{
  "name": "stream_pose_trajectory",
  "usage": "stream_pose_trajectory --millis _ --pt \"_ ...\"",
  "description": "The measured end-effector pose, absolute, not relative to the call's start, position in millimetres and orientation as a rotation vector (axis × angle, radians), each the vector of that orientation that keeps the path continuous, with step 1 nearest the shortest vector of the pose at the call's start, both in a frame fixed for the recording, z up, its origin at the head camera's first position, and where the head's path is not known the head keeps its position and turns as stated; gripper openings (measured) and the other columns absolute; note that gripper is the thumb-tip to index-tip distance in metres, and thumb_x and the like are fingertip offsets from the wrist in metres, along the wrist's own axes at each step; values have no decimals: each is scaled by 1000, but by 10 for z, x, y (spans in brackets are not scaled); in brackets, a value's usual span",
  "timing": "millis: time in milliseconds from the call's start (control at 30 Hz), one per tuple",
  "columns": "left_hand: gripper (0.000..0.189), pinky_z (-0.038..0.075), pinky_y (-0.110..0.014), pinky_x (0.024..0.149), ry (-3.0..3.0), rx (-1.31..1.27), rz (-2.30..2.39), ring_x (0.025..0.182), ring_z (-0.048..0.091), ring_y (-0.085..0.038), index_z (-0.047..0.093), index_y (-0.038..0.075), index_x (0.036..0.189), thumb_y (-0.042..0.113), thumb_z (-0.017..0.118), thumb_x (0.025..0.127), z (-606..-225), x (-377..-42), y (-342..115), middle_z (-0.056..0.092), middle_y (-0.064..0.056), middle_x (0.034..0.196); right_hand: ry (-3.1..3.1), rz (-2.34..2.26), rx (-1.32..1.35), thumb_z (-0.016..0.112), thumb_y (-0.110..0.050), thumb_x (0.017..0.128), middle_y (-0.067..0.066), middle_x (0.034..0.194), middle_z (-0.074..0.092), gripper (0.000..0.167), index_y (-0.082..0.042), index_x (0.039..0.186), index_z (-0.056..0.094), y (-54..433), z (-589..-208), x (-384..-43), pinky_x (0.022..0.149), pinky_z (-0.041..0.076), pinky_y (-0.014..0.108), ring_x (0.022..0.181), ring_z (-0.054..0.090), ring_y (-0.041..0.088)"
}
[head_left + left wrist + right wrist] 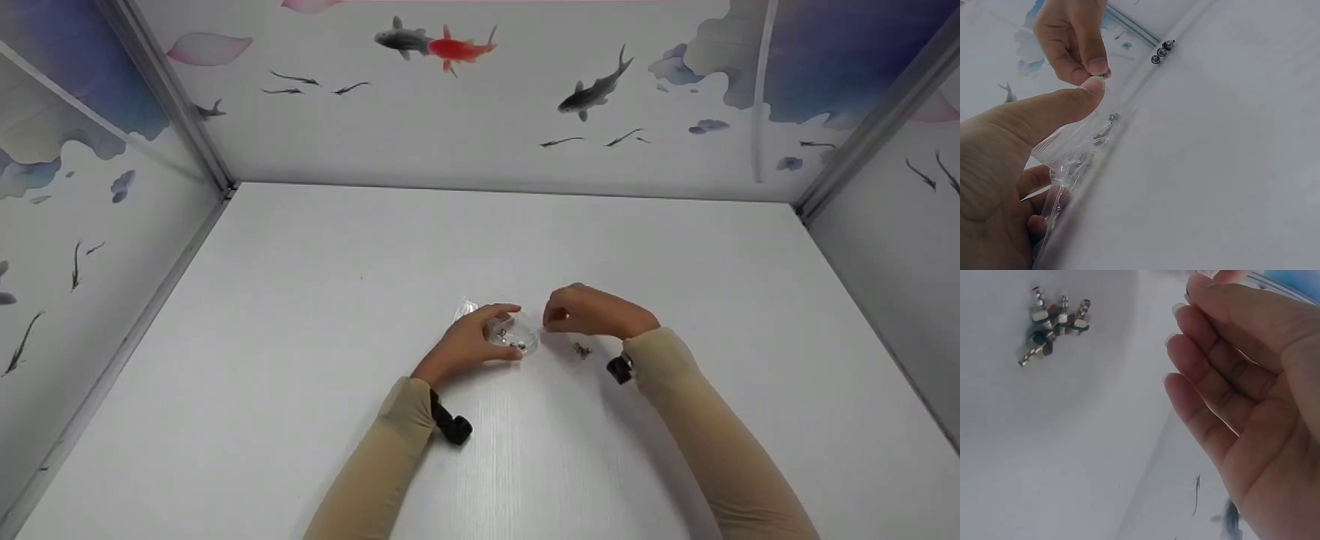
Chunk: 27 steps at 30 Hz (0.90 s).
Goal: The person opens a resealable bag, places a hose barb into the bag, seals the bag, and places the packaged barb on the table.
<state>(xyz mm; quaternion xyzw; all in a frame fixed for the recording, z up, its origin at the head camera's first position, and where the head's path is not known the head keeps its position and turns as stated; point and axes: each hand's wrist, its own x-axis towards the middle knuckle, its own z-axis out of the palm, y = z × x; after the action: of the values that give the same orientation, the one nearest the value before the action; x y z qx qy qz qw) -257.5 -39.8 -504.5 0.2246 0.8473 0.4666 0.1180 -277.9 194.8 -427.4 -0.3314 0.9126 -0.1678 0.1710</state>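
Note:
My left hand [466, 343] curves its thumb and fingers around a clear round plastic dish [531, 339], which has several small metal pieces in it. Crinkled clear plastic [1075, 169] shows beside that hand's fingers in the left wrist view. To the right of the dish, my right hand [591, 309] pinches a tiny metal piece [1107, 73] between thumb and forefinger, close to the left thumb tip. Most of this piece is hidden by the fingertips. Several metal hose fittings [1053, 323] with barbed ends and hex nuts lie in a small pile below the right hand.
The white tabletop [360, 420] spreads around both hands. Printed panels with fish [592, 94] stand along the back and sides. A clear plastic bag [465, 307] lies behind the left hand. Each wrist wears a small black camera [454, 429].

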Motion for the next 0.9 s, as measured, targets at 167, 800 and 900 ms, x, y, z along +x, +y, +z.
stream_pose_trajectory --millis 167,800,900 --pt "71 41 -36 99 2485 657 1361 115 53 -15 52 29 138 38 82 75 -5039 -2576 -397 58 2 132 2607 -503 -1010 66 -11 91 4 96 70 12 -7 99 73 1913 -4270 -2784 83 53 36 89 62 17" --pt "71 40 -41 103 2445 656 1373 125 49 -17 50 28 139 39 81 76 -5034 -2569 -413 51 1 141 2573 -593 -1103 68 -9 88 4 94 70 12 -5 98 74 1784 -4293 -2793 81 53 34 88 64 16" --pt "71 39 -42 105 2449 658 1372 128 47 -17 50 29 139 40 81 76 -5039 -2572 -416 52 1 141 2575 -598 -1106 69 -9 88 4 94 70 12 -5 97 74 1779 -4290 -2786 81 53 34 88 64 17"
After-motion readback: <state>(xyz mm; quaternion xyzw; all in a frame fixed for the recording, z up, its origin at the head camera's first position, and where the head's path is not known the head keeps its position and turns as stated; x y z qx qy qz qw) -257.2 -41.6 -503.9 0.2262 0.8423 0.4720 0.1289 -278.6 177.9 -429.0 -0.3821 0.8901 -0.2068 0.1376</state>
